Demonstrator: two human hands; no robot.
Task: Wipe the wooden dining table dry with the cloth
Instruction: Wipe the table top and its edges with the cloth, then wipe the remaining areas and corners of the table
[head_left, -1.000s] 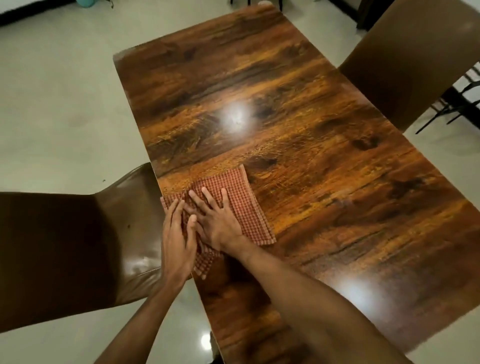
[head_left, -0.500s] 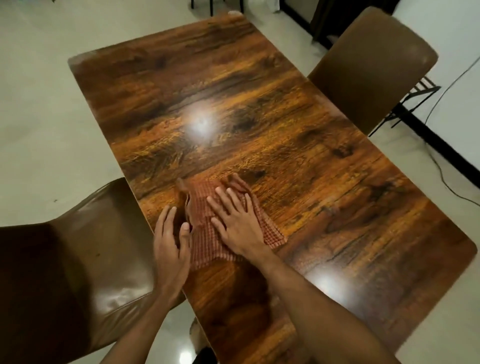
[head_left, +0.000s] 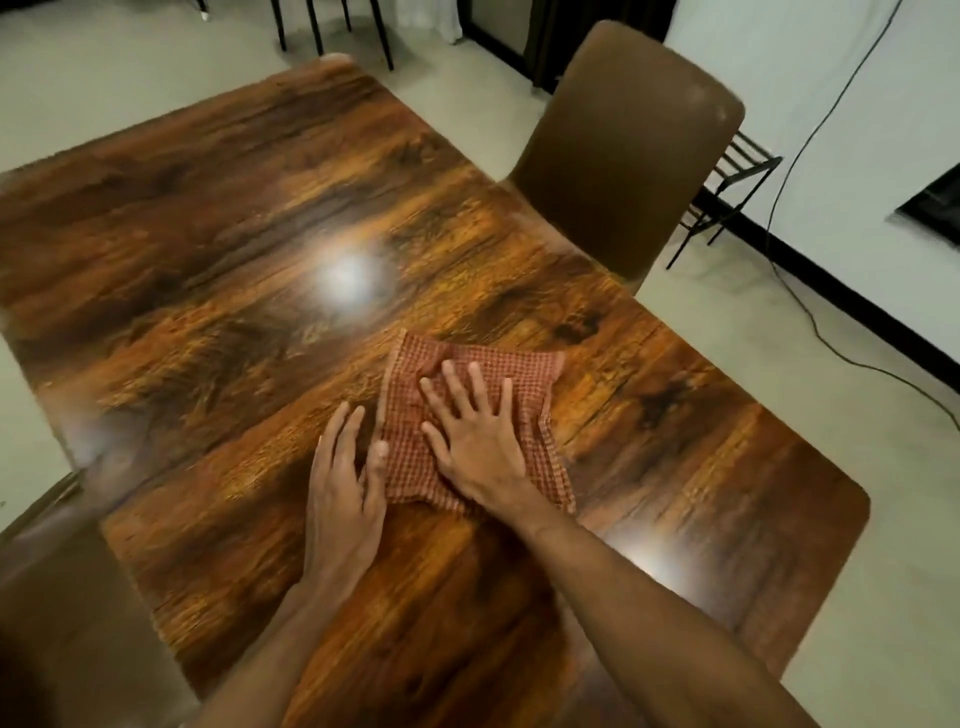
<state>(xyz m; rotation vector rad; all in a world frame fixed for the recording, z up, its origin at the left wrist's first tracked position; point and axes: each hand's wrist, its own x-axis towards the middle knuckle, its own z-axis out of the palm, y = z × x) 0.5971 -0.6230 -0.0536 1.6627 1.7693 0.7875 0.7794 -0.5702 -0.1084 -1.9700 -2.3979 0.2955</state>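
- Both forearms reach in from the near edge of the wooden dining table (head_left: 208, 260). The right one crosses at a slant from the near right corner, and the left one comes up straighter beside it.
- The right hand (head_left: 475, 441) lies palm down on the cloth (head_left: 530, 366). Its fingers are straight and spread wide, pressing flat and gripping nothing.
- The left hand (head_left: 343, 493) rests palm down on the bare wood just left of the cloth, released, with its fingers straight and close together. Its thumb tip meets the cloth's left edge.
- The red checked cloth is spread almost flat, a little rumpled, on the near middle of the tabletop, well in from every edge.
- A brown chair (head_left: 623, 156) stands at the table's right side, and another (head_left: 62, 623) sits at the near left corner.
- A dark cable (head_left: 800, 291) trails down the wall and across the pale floor on the right.
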